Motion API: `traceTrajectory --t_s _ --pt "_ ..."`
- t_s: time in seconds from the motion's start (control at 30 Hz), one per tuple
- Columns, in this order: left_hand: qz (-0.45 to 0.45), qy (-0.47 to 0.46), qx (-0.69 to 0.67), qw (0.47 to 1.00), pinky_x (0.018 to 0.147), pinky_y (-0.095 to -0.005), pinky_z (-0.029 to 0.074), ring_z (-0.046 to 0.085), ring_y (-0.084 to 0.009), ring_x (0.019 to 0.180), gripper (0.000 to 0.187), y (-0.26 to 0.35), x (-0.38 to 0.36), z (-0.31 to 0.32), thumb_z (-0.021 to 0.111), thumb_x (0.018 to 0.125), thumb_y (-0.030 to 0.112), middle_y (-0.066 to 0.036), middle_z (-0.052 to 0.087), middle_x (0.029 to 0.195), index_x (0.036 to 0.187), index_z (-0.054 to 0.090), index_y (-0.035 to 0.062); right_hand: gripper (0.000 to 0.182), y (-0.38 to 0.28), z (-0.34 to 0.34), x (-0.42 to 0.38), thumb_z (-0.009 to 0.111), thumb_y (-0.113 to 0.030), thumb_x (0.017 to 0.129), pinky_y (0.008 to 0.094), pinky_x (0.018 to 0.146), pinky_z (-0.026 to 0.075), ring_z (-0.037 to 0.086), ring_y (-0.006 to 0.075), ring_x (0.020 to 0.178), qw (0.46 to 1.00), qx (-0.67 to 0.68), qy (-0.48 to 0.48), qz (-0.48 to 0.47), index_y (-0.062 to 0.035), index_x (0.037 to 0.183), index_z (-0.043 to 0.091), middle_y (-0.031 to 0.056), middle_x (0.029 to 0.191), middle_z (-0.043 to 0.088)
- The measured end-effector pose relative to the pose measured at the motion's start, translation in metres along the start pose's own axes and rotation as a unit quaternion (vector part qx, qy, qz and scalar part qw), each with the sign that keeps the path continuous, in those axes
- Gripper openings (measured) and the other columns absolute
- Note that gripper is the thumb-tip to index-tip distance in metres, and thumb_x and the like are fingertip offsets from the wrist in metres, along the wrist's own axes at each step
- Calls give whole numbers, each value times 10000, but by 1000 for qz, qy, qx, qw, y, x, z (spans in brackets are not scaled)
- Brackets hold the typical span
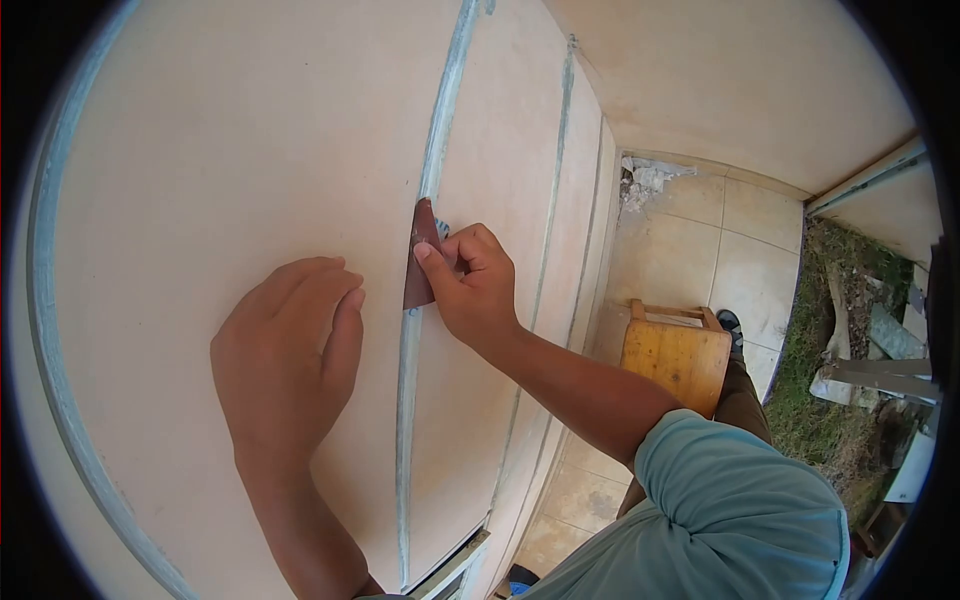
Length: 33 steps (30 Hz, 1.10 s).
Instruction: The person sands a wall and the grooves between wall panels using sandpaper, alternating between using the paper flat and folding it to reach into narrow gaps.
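Right hand (475, 280) is clamped on a piece of brown sandpaper (416, 292), thumb on its near face and the other fingers curled in at its side, a grip that would seem to keep the piece from slipping. It sits lengthwise over a bluish-grey strip (407, 400) on the pale wall (300, 150), probably because the strip is narrow and long and the piece follows it best that way. Just beside it, the left hand (290, 360) holds nothing that shows, fingers together and slightly bent, thumb a little apart; it may be there to steady the body, though whether it touches the wall I cannot tell. Farther out, a wooden stool (675, 360) stands on the tiled floor (765, 220), near a dark shoe (733, 328), perhaps within easy reach on purpose, with grass (830, 270) beyond the tiles' edge
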<state>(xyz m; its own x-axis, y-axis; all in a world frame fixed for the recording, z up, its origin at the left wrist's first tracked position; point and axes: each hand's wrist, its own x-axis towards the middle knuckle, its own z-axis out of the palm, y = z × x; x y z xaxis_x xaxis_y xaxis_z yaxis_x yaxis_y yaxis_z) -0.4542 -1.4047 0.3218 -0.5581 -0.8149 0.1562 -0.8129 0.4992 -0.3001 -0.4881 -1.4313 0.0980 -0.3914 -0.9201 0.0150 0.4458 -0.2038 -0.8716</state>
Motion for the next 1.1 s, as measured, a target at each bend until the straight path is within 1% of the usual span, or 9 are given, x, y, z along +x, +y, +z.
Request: traceTrajectory --t_s 0.13,0.23,0.43,0.5,0.63,0.7,0.8,0.93,1.1 --pt "-3 -6 9 1000 743 -342 572 720 -245 853 39 1 0 0 735 847 94 -59 755 964 884 727 85 294 -16 10 77 696 -251 953 373 631 439 541 216 690 994 -44 90 -37 -26 775 629 67 776 559" --pt "-2 -9 14 1000 739 -340 571 720 -238 852 40 1 0 0 737 848 102 -51 756 963 886 729 92 273 -27 11 100 689 -193 977 308 648 428 498 151 682 993 -90 80 -7 -16 786 608 36 784 535" --pt "-2 -12 15 1000 725 -337 568 719 -230 849 32 2 2 -1 740 847 105 -39 759 962 876 731 95 264 4 7 -1 656 -170 995 321 647 427 506 154 682 993 -68 8 -91 -14 788 606 48 766 537" --pt "1 -13 14 1000 722 -336 567 718 -229 847 30 2 1 0 741 846 105 -36 759 963 873 731 96 281 0 8 5 658 -207 974 387 692 444 559 260 774 991 -81 34 -106 -35 756 611 77 773 574" --pt "0 -10 19 1000 714 -325 565 718 -215 836 28 2 0 0 742 845 107 -28 760 962 872 734 106 323 -20 16 113 636 -257 980 412 657 454 572 251 748 994 -52 100 -9 -22 759 641 80 776 592" --pt "-1 -8 22 1000 709 -321 564 718 -210 831 28 2 2 0 741 845 108 -24 761 962 872 735 110 327 -17 18 146 646 -265 973 395 647 449 567 244 724 981 -121 123 -93 -28 747 648 78 761 579" --pt "-10 -26 21 999 727 -318 581 735 -222 844 49 3 1 -1 754 865 89 -60 774 998 912 752 74 292 -19 13 115 667 -234 958 387 645 444 563 239 742 991 -77 95 -44 -32 749 642 76 757 576" --pt "4 -4 25 1000 683 -315 555 714 -198 808 42 0 0 1 751 829 115 -10 760 953 869 740 124 218 4 8 19 707 -186 934 366 678 446 560 238 764 984 -94 44 -142 -41 780 654 69 775 584" --pt "11 -12 22 1000 690 -313 558 717 -201 819 46 2 1 0 751 830 116 -12 761 956 875 745 126 302 -8 15 115 699 -264 957 340 699 471 581 209 721 975 -132 147 -101 -2 808 691 78 808 613"
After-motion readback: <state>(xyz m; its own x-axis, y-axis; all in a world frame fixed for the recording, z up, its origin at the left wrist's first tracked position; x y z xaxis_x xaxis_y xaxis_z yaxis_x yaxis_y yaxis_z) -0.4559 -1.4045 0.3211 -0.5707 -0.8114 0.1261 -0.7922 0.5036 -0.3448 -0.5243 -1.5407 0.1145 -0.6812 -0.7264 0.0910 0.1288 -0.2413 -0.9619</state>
